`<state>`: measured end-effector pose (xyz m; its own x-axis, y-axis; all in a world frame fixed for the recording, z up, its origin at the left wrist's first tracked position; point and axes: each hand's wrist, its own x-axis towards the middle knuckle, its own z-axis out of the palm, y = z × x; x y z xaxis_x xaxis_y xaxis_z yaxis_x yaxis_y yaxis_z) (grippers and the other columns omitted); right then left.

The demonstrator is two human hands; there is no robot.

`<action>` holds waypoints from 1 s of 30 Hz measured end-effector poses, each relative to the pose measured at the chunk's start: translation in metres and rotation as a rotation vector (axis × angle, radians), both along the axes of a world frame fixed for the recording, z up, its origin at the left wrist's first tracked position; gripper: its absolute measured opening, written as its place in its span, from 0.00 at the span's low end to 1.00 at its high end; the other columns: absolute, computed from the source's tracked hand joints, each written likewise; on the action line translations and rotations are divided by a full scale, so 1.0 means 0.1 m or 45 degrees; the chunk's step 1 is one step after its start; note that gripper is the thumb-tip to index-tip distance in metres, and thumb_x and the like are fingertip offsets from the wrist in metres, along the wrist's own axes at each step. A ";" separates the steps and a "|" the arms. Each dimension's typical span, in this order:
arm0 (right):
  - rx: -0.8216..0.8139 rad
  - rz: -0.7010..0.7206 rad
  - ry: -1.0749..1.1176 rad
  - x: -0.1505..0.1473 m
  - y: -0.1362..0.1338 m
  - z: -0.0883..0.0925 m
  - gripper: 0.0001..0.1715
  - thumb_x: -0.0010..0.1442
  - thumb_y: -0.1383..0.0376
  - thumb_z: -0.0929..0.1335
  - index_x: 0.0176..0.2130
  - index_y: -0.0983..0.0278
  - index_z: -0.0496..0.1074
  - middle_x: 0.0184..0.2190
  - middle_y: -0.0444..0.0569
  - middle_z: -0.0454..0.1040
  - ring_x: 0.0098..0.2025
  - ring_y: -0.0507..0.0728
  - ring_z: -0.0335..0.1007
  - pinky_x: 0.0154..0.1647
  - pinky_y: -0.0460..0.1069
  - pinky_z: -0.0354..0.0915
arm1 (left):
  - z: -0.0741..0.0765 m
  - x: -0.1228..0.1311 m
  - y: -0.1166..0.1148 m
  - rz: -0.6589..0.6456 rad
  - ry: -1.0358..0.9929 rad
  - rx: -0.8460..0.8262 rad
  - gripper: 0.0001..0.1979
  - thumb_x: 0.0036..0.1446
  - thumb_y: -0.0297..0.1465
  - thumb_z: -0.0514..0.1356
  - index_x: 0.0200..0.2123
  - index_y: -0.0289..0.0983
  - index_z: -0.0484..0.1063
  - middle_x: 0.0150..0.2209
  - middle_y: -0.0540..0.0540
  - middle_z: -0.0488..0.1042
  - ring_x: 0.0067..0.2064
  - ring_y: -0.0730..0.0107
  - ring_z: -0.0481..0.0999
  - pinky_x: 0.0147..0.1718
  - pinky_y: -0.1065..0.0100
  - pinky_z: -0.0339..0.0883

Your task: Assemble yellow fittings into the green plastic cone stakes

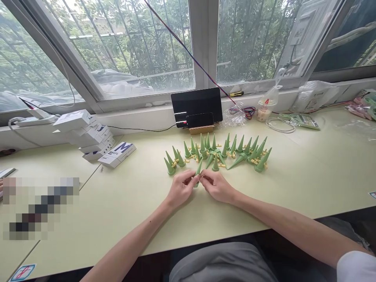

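Observation:
In front of me, my left hand (183, 187) grips a green plant-watering spike (199, 168) between thumb and fingers, its pointed tip up. My right hand (217, 185) is pinched shut against the right side of that spike. Whatever lies between its fingertips is hidden. Just beyond my hands stand several more green watering spikes (260, 164), most upright on their wide ends, with small yellow valves at their bases. A few lie on their sides, such as one spike (238, 160) to the right of the middle.
Behind the spikes, a black tablet (196, 105) and a phone (200, 119) lean on a cardboard stand (201, 129). White boxes (88, 133) are stacked at the left. A bagged drink cup (264, 111) and a coiled white cable (280, 125) are at the back right.

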<state>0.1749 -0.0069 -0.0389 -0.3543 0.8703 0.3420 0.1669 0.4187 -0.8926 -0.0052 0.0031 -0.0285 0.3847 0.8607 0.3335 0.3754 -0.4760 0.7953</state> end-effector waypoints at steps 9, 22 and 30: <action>-0.083 -0.022 0.129 0.01 -0.04 0.11 0.12 0.65 0.57 0.66 0.35 0.62 0.65 0.23 0.39 0.63 0.22 0.49 0.56 0.22 0.46 0.54 | 0.14 0.06 -0.03 -0.127 -0.384 -0.455 0.20 0.63 0.46 0.59 0.29 0.35 0.70 0.26 0.51 0.62 0.24 0.76 0.64 0.23 0.71 0.66; 0.073 -0.053 0.080 -0.01 -0.06 0.08 0.11 0.64 0.57 0.68 0.38 0.62 0.65 0.22 0.41 0.70 0.23 0.50 0.65 0.23 0.45 0.60 | 0.12 0.07 -0.02 -0.244 -0.640 -0.762 0.20 0.62 0.46 0.61 0.31 0.34 0.73 0.25 0.49 0.68 0.27 0.74 0.68 0.28 0.68 0.71; 0.104 -0.069 0.092 -0.02 -0.08 0.10 0.09 0.65 0.59 0.67 0.40 0.62 0.67 0.21 0.40 0.69 0.22 0.50 0.64 0.22 0.45 0.60 | 0.11 0.08 -0.01 -0.247 -0.711 -0.798 0.18 0.62 0.44 0.62 0.32 0.34 0.72 0.27 0.49 0.69 0.28 0.74 0.70 0.28 0.67 0.73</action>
